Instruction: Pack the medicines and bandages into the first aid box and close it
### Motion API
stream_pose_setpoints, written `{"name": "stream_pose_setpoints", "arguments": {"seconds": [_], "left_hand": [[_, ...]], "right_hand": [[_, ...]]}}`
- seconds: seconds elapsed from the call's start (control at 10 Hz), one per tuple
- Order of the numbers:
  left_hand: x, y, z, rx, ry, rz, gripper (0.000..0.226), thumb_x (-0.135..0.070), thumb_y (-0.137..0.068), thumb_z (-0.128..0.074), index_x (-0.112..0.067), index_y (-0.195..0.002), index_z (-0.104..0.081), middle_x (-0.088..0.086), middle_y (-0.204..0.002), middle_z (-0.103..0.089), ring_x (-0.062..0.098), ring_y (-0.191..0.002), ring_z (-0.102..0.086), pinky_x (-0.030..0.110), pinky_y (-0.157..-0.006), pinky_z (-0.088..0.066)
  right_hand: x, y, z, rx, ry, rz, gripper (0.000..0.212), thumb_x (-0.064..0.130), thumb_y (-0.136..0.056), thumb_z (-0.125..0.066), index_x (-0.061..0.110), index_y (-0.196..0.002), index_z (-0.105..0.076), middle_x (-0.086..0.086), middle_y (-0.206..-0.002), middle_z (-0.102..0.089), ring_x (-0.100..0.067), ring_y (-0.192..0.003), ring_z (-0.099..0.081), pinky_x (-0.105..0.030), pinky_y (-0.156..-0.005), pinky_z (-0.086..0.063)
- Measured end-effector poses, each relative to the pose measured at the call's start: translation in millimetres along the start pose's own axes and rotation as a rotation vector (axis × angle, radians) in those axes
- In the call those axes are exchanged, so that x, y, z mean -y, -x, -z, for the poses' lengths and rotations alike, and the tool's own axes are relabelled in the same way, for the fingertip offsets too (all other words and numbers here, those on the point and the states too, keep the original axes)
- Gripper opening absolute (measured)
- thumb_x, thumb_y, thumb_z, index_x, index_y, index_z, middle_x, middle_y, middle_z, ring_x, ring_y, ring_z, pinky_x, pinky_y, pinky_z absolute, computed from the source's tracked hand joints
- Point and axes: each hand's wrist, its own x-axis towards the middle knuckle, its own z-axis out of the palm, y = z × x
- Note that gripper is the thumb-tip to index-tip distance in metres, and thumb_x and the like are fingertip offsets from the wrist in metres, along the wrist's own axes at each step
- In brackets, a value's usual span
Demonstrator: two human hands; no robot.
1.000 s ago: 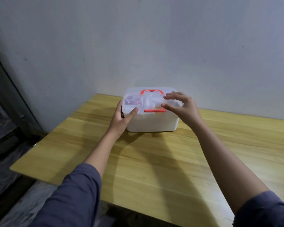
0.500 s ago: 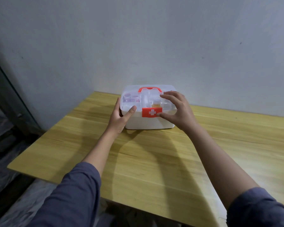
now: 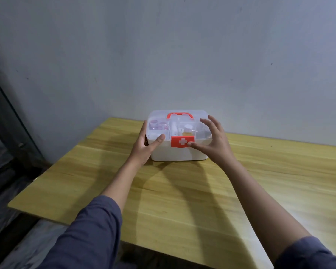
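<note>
Left hand [image 3: 144, 146] grips the box [image 3: 179, 152] at its left front corner, fingers round the left side, thumb [image 3: 158, 139] pressed on the lid edge. Box sits at the far middle of the wooden table [image 3: 182, 200], near the wall [image 3: 163, 55]: white base, clear lid [image 3: 200, 116] down, red handle [image 3: 179, 114] lying flat on top. Small jars and bottles show blurred through the lid. Red latch [image 3: 179, 142] on the front centre, folded down, white cross on it, no readable writing. Right hand [image 3: 215, 140] spread wide over the lid's right half, thumb tip touching the latch's right edge, fingers just above the lid, holding nothing.
</note>
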Motion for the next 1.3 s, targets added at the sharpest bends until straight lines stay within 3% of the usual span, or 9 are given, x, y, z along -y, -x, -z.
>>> {"name": "stream_pose_setpoints", "arguments": {"seconds": [0.1,0.2,0.4,0.6,0.7,0.8,1.1,1.2,1.3], "left_hand": [[-6,1,-22,0.042,0.013,-0.010,0.108,-0.075,-0.064,-0.071,-0.032,-0.153,-0.028,-0.013,-0.158,-0.035,0.005,-0.147,-0.029,0.036,-0.122,-0.025],[-14,0,-54,0.086,0.038,-0.016,0.100,-0.053,-0.076,-0.074,-0.028,-0.156,-0.021,-0.013,-0.161,-0.026,0.001,-0.145,-0.022,0.023,-0.115,-0.022],[-25,-12,-117,0.245,0.052,0.007,0.105,-0.057,-0.073,-0.072,-0.029,-0.157,-0.015,-0.018,-0.159,-0.022,0.001,-0.146,-0.018,0.024,-0.115,-0.021],[-28,-32,-157,0.304,0.039,0.001,0.088,-0.038,-0.091,-0.066,-0.027,-0.158,-0.010,-0.010,-0.164,-0.015,0.011,-0.152,-0.013,0.024,-0.112,-0.018],[-25,-44,-163,0.296,0.049,0.000,0.101,-0.055,-0.078,-0.070,-0.029,-0.157,-0.013,-0.011,-0.163,-0.019,0.009,-0.150,-0.016,0.024,-0.112,-0.019],[-21,-58,-169,0.280,0.050,0.003,0.096,-0.050,-0.082,-0.069,-0.028,-0.157,-0.013,-0.010,-0.163,-0.019,0.010,-0.151,-0.015,0.023,-0.110,-0.018],[-20,-68,-173,0.270,0.056,-0.008,0.111,-0.067,-0.064,-0.069,-0.030,-0.156,-0.020,-0.009,-0.162,-0.027,0.010,-0.149,-0.023,0.033,-0.121,-0.021],[-16,-73,-167,0.289,0.009,0.024,0.109,-0.076,-0.063,-0.072,-0.037,-0.152,-0.025,-0.010,-0.158,-0.035,0.012,-0.148,-0.029,0.046,-0.121,-0.026],[-24,-67,-170,0.285,-0.078,0.018,0.102,-0.072,-0.070,-0.068,-0.034,-0.153,-0.023,-0.007,-0.159,-0.032,0.015,-0.148,-0.028,0.046,-0.122,-0.025]], "right_hand": [[-10,8,20,-0.019,0.022,-0.023,0.078,0.037,-0.063,-0.082,0.028,-0.130,-0.045,0.002,-0.152,-0.026,-0.015,-0.139,-0.028,-0.025,-0.105,-0.027],[-22,17,47,-0.054,0.058,-0.055,0.078,0.037,-0.063,-0.082,0.027,-0.130,-0.046,0.002,-0.152,-0.027,-0.015,-0.139,-0.028,-0.026,-0.105,-0.027],[-53,31,102,-0.130,0.125,-0.128,0.078,0.036,-0.062,-0.083,0.026,-0.131,-0.047,0.001,-0.151,-0.029,-0.017,-0.137,-0.032,-0.031,-0.105,-0.032],[-77,22,128,-0.161,0.142,-0.166,0.078,0.037,-0.062,-0.083,0.026,-0.131,-0.047,0.001,-0.151,-0.029,-0.018,-0.137,-0.032,-0.035,-0.107,-0.033],[-87,13,127,-0.178,0.123,-0.168,0.078,0.036,-0.061,-0.083,0.026,-0.130,-0.048,0.001,-0.151,-0.030,-0.017,-0.138,-0.032,-0.036,-0.109,-0.033],[-94,2,125,-0.186,0.097,-0.172,0.078,0.034,-0.062,-0.083,0.025,-0.130,-0.048,0.000,-0.151,-0.029,-0.017,-0.138,-0.031,-0.035,-0.109,-0.031],[-101,-5,121,-0.150,0.135,-0.174,0.078,0.037,-0.067,-0.079,0.024,-0.134,-0.042,0.001,-0.154,-0.022,-0.018,-0.140,-0.025,-0.035,-0.110,-0.029],[-89,-7,123,-0.106,0.150,-0.235,0.083,0.036,-0.070,-0.077,0.024,-0.140,-0.034,-0.001,-0.157,-0.014,-0.020,-0.143,-0.020,-0.039,-0.112,-0.028],[-83,0,125,-0.059,0.163,-0.296,0.094,0.037,-0.075,-0.072,0.022,-0.148,-0.014,-0.003,-0.159,-0.002,-0.021,-0.146,-0.009,-0.038,-0.116,-0.022]]}}
